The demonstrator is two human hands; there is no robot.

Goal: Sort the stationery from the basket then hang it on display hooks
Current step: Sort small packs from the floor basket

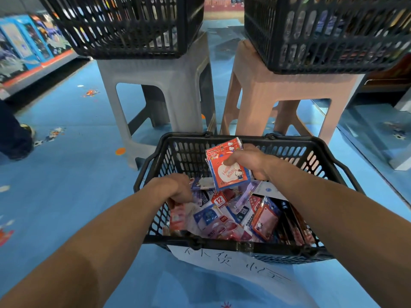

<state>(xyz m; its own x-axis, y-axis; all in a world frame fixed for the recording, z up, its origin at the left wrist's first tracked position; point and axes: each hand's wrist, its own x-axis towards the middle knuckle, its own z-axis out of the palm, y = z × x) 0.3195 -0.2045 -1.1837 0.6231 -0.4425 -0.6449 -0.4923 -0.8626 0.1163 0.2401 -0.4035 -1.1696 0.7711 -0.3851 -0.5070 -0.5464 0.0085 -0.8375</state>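
The right hand [250, 164] is pinching a small stack of red cartoon packets [230, 176], thumb on the front and fingers curled behind, holding it over the black basket [185, 152]. Just below that grip, loose stationery packets [224, 218] are lying heaped in the basket. Left of the held stack, the left hand [178, 188] is reaching down among them with curled fingers; whether they are gripping anything cannot be told.

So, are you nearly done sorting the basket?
Not nearly. The right hand holds a few red packets picked out; the left hand digs in the basket, which holds many mixed packets. No hooks are in view, so hanging seems all left.
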